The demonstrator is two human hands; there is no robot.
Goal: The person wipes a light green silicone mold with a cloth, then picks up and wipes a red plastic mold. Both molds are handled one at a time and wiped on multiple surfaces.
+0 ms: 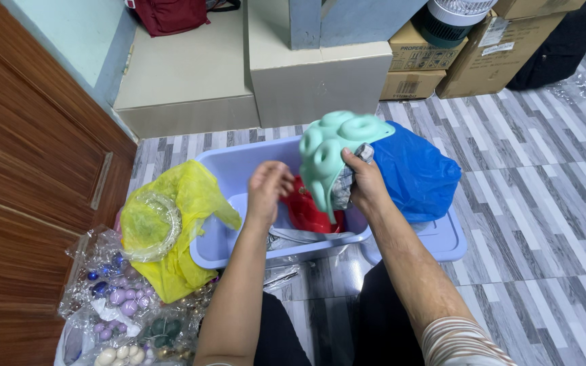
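Note:
My right hand (pixel 364 181) grips a mint-green moulded tray with round hollows (pixel 334 146) together with a bit of grey patterned material, lifted above a pale lilac plastic bin (pixel 239 169). My left hand (pixel 269 186) hovers over the bin with fingers curled loosely and nothing in it. A red item (pixel 306 210) lies inside the bin under the tray. A blue plastic bag (pixel 415 173) bulges at the bin's right end.
A yellow plastic bag (pixel 178 230) with a clear round item lies left of the bin. Clear bags of purple and pale beads (pixel 120 298) sit on the floor. The bin's lid (pixel 442 237) lies beneath. A wooden door stands left, cardboard boxes (pixel 415 61) behind.

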